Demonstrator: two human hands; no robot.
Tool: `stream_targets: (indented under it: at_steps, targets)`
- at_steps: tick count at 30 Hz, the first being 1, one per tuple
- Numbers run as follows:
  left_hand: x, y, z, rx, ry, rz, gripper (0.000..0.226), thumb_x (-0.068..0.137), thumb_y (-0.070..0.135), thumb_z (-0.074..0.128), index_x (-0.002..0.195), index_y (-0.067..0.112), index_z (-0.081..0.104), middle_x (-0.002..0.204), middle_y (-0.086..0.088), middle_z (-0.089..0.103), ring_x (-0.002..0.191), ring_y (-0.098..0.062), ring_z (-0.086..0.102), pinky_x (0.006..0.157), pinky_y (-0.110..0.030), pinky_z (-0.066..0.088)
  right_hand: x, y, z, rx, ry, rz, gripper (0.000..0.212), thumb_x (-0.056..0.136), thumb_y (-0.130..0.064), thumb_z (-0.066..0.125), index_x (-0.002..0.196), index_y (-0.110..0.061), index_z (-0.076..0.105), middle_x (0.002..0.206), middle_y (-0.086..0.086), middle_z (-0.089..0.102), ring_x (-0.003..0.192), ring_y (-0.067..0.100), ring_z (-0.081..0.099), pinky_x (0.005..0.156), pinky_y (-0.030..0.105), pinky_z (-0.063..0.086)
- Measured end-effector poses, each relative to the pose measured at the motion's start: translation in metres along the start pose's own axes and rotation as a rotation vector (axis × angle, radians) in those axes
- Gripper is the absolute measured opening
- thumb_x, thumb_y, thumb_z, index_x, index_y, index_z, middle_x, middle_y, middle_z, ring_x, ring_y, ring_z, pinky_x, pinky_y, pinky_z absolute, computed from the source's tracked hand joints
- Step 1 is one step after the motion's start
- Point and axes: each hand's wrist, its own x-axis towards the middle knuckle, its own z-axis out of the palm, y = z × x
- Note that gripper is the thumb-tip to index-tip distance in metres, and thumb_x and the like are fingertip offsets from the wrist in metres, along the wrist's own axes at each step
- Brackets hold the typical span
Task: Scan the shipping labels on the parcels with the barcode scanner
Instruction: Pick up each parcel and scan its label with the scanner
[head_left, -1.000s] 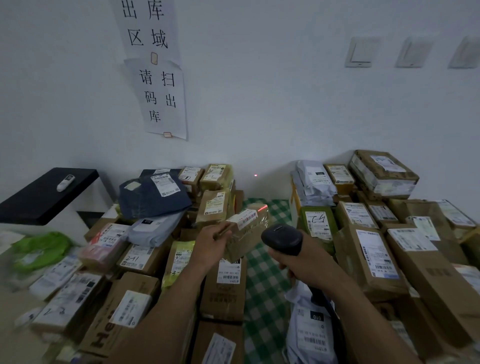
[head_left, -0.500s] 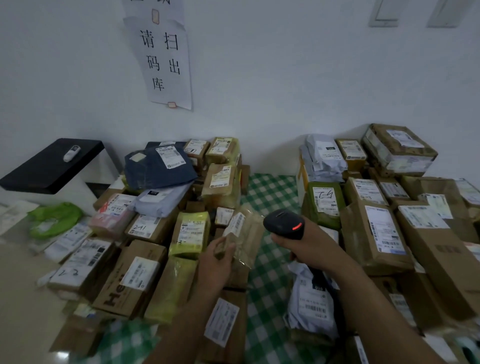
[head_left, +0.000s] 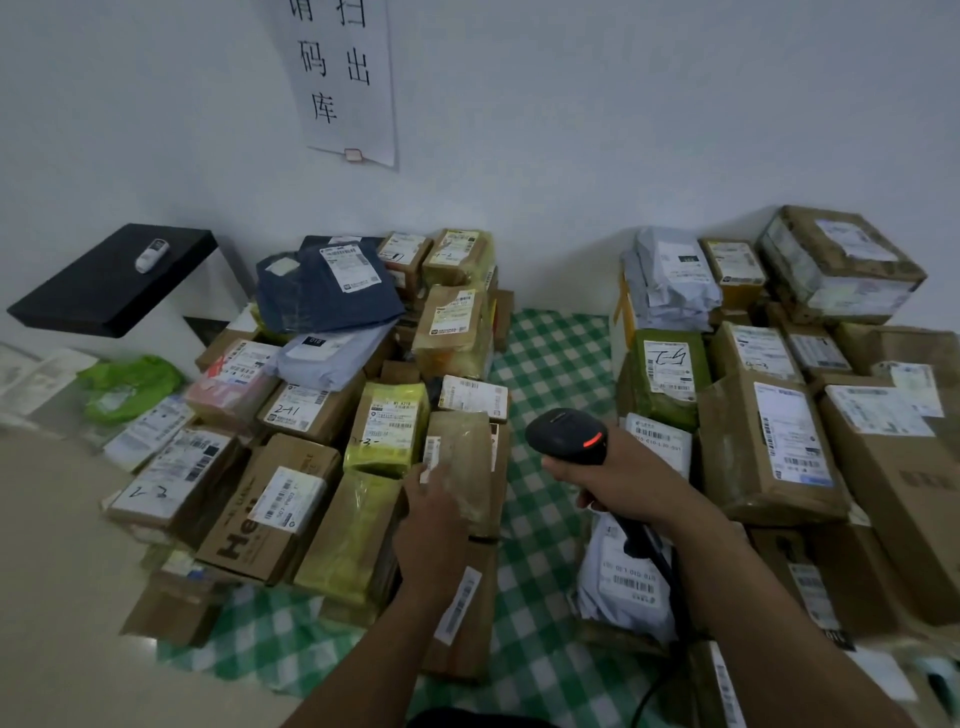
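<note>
Midway, by my reading: left hand (head_left: 436, 519) grips a taped brown parcel (head_left: 465, 462) at the left pile's inner edge, its label (head_left: 431, 453) turned aside; right hand (head_left: 623, 488) curled round the barcode scanner (head_left: 566, 434), red lamp lit. Scanned count not discernible. Many labelled parcels (head_left: 779, 447) crowd both sides of the checked cloth (head_left: 550, 364), overlapping, some labels hidden

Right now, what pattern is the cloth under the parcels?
Green-and-white check; the cloth shows best in the head view.
</note>
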Motion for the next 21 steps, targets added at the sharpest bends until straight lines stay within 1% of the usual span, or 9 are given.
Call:
stream_targets:
  at_steps: [2, 4, 7, 8, 10, 14, 17, 19, 21]
  targets:
    - [0.001, 0.011, -0.001, 0.112, 0.076, 0.198, 0.042, 0.091, 0.029, 0.052, 0.132, 0.023, 0.059, 0.137, -0.004, 0.055, 0.115, -0.021, 0.059, 0.088, -0.036, 0.054, -0.001, 0.001, -0.002, 0.015, 0.005, -0.001, 0.033, 0.091, -0.037, 0.079, 0.120, -0.040, 0.064, 0.090, -0.006, 0.075, 0.072, 0.017, 0.073, 0.063, 0.023, 0.057]
    - [0.004, 0.021, 0.006, 0.161, 0.079, 0.336, 0.035, 0.087, 0.033, 0.064, 0.121, 0.026, 0.061, 0.130, -0.002, 0.057, 0.123, -0.027, 0.054, 0.100, -0.043, 0.048, -0.003, 0.005, -0.004, 0.040, 0.011, 0.014, 0.030, 0.091, -0.036, 0.079, 0.116, -0.043, 0.063, 0.092, -0.004, 0.076, 0.069, 0.014, 0.071, 0.061, 0.023, 0.056]
    - [0.014, 0.025, 0.019, 0.148, -0.266, 0.178, 0.057, 0.086, 0.049, 0.069, 0.134, 0.038, 0.042, 0.154, -0.004, 0.032, 0.144, -0.029, 0.031, 0.117, -0.054, 0.032, -0.009, 0.016, -0.008, 0.073, 0.020, 0.052, 0.028, 0.091, -0.033, 0.079, 0.112, -0.042, 0.062, 0.092, -0.002, 0.076, 0.065, 0.009, 0.068, 0.058, 0.023, 0.053]
    - [0.020, 0.019, 0.025, 0.200, -0.302, 0.183, 0.060, 0.087, 0.048, 0.069, 0.139, 0.038, 0.038, 0.159, -0.005, 0.025, 0.147, -0.031, 0.026, 0.118, -0.056, 0.031, -0.012, 0.021, -0.010, 0.079, 0.025, 0.068, 0.029, 0.091, -0.033, 0.079, 0.113, -0.041, 0.062, 0.093, 0.000, 0.077, 0.065, 0.010, 0.068, 0.057, 0.023, 0.053]
    - [0.029, 0.009, 0.028, 0.261, -0.280, 0.229, 0.059, 0.093, 0.041, 0.066, 0.145, 0.031, 0.039, 0.163, -0.008, 0.025, 0.149, -0.030, 0.027, 0.119, -0.053, 0.031, -0.018, 0.029, -0.013, 0.093, 0.034, 0.089, 0.030, 0.092, -0.032, 0.079, 0.116, -0.038, 0.062, 0.091, 0.002, 0.075, 0.064, 0.011, 0.067, 0.056, 0.023, 0.051]
    - [0.040, 0.005, 0.029, 0.274, -0.284, 0.196, 0.070, 0.097, 0.035, 0.063, 0.158, 0.025, 0.029, 0.169, -0.011, 0.017, 0.155, -0.030, 0.017, 0.124, -0.052, 0.023, -0.029, 0.043, -0.023, 0.163, 0.079, 0.139, 0.033, 0.091, -0.033, 0.079, 0.120, -0.038, 0.062, 0.094, 0.001, 0.075, 0.070, 0.013, 0.068, 0.069, 0.033, 0.055]
    - [0.034, 0.032, 0.037, 0.113, -0.275, 0.247, 0.072, 0.097, 0.032, 0.065, 0.159, 0.028, 0.028, 0.167, -0.009, 0.019, 0.156, -0.032, 0.016, 0.125, -0.045, 0.019, -0.038, 0.052, -0.033, 0.216, 0.137, 0.156, 0.029, 0.087, -0.035, 0.082, 0.112, -0.037, 0.067, 0.098, 0.009, 0.076, 0.070, 0.014, 0.069, 0.070, 0.036, 0.055]
    - [0.028, 0.060, 0.043, -0.107, -0.330, 0.267, 0.057, 0.099, 0.031, 0.065, 0.152, 0.027, 0.043, 0.161, 0.000, 0.032, 0.150, -0.024, 0.030, 0.123, -0.040, 0.027, -0.045, 0.060, -0.039, 0.244, 0.201, 0.173, 0.028, 0.088, -0.031, 0.081, 0.112, -0.032, 0.068, 0.097, 0.010, 0.077, 0.065, 0.009, 0.068, 0.064, 0.030, 0.054]
    - [0.022, 0.096, 0.047, -0.299, -0.460, 0.202, 0.050, 0.100, 0.037, 0.064, 0.147, 0.028, 0.049, 0.156, 0.005, 0.041, 0.143, -0.017, 0.040, 0.120, -0.041, 0.035, -0.053, 0.069, -0.046, 0.267, 0.266, 0.196, 0.027, 0.091, -0.029, 0.079, 0.117, -0.027, 0.070, 0.093, 0.001, 0.078, 0.062, 0.002, 0.068, 0.056, 0.019, 0.051]
